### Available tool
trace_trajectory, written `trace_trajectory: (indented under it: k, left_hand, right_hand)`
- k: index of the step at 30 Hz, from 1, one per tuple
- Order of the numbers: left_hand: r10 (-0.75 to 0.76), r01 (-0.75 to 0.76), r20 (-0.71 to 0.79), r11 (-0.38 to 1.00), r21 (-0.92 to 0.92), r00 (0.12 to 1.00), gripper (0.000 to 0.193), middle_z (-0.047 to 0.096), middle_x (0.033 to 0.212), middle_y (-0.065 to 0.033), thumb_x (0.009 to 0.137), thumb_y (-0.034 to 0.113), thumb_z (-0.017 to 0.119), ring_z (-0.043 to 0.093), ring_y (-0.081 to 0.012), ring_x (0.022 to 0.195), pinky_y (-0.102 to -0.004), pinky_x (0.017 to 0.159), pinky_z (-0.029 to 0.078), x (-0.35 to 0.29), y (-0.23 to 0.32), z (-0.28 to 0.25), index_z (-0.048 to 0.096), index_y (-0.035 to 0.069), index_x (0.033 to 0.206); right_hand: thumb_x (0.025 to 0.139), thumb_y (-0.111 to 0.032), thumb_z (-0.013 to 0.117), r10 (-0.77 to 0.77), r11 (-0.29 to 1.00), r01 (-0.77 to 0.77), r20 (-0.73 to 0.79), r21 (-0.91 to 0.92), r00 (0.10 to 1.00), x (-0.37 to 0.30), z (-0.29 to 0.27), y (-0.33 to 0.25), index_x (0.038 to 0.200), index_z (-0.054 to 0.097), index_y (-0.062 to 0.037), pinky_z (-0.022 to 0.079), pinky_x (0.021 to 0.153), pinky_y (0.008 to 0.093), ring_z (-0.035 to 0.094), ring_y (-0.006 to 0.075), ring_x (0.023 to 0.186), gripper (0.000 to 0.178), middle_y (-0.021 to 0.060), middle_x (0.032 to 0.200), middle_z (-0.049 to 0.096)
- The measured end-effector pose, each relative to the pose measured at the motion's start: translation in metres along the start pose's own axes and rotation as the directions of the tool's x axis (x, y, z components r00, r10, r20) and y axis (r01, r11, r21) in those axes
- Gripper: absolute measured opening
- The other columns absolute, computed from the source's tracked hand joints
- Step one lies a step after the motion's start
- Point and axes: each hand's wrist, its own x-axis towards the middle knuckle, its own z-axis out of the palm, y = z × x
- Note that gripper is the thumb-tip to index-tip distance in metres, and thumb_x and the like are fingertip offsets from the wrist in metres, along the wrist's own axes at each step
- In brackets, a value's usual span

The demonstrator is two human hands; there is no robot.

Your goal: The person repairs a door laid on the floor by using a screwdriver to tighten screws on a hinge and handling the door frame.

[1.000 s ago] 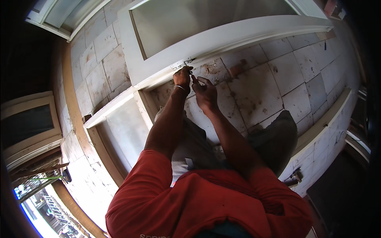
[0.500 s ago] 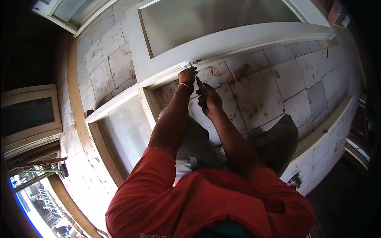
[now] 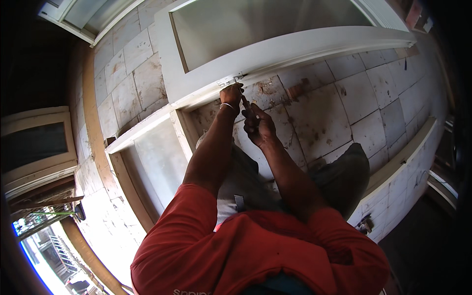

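Head view: right hand (image 3: 260, 127) grips the hand tool (image 3: 247, 102), farther back from the metal fitting (image 3: 226, 81) than a second ago; probably a regrip mid-job. Fitting's just ahead of left hand (image 3: 230, 93), on door (image 3: 290, 45) edge; can't tell left's grip.

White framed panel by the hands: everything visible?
The white framed panel has a smooth, painted-looking frame around a greyish, glass-like pane. Seemingly flat, it slants across the upper picture, far edge cut off. A small metal fitting, probably a hinge, sits on its near edge; the left hand is beside it, contact unclear.
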Motion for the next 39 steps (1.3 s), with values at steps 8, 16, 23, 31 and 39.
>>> trace_trajectory:
  k: [8,16,23,31,39]
  left_hand:
    - [0.007,-0.008,0.015,0.999,0.043,1.0,0.029,0.07,0.089,-0.009,0.086,0.023,0.053,0.063,-0.0184,0.085,-0.0315,0.079,0.047,0.0,-0.001,-0.002,0.073,0.004,0.095]
    - [0.156,-0.166,0.066,0.967,0.195,0.986,0.03,0.071,0.091,-0.0093,0.089,0.022,0.049,0.065,-0.0189,0.086,-0.0312,0.081,0.048,0.01,-0.009,0.005,0.073,0.005,0.097]
    - [0.155,-0.153,0.019,0.936,0.318,0.988,0.032,0.071,0.095,-0.0108,0.091,0.019,0.043,0.067,-0.0223,0.089,-0.0328,0.082,0.05,0.018,-0.011,0.002,0.072,0.007,0.099]
    - [0.296,-0.305,0.076,0.905,0.297,0.952,0.032,0.071,0.092,-0.011,0.089,0.017,0.044,0.066,-0.0217,0.088,-0.0325,0.083,0.049,0.019,-0.021,-0.002,0.073,0.005,0.099]
    - [-0.002,-0.001,-0.025,0.994,-0.113,1.0,0.027,0.069,0.088,-0.0094,0.086,0.019,0.053,0.062,-0.019,0.083,-0.0318,0.079,0.047,0.005,-0.01,0.002,0.073,0.002,0.095]
  right_hand:
    - [0.091,-0.023,0.06,-0.237,0.931,0.222,-0.014,-0.29,0.972,-0.006,0.001,0.004,0.114,0.054,-0.0033,0.051,0.067,0.0423,0.066,0.0331,0.075,0.031,0.0182,0.085,0.067]
    - [0.091,-0.025,0.061,-0.086,0.982,0.08,-0.032,-0.168,0.996,0.01,-0.003,0.026,0.114,0.053,-0.0007,0.05,0.057,0.0382,0.06,0.0212,0.065,0.035,0.0079,0.084,0.061]
    - [0.091,-0.025,0.061,0.364,0.652,-0.401,0.197,0.644,0.91,-0.004,-0.009,0.002,0.109,0.056,-0.0029,0.045,0.053,0.0288,0.058,0.014,0.065,0.029,0.0067,0.084,0.061]
    - [0.091,-0.016,0.059,-0.588,0.776,0.542,-0.059,-0.324,0.807,-0.011,0.003,0.004,0.109,0.055,-0.0045,0.051,0.063,0.0392,0.066,0.0283,0.073,0.022,0.0153,0.096,0.065]
    - [0.091,-0.027,0.06,-0.188,0.906,0.141,-0.08,-0.398,0.979,-0.011,0.001,-0.008,0.102,0.053,-0.0017,0.048,0.055,0.0419,0.063,0.0331,0.062,0.028,0.0154,0.069,0.062]
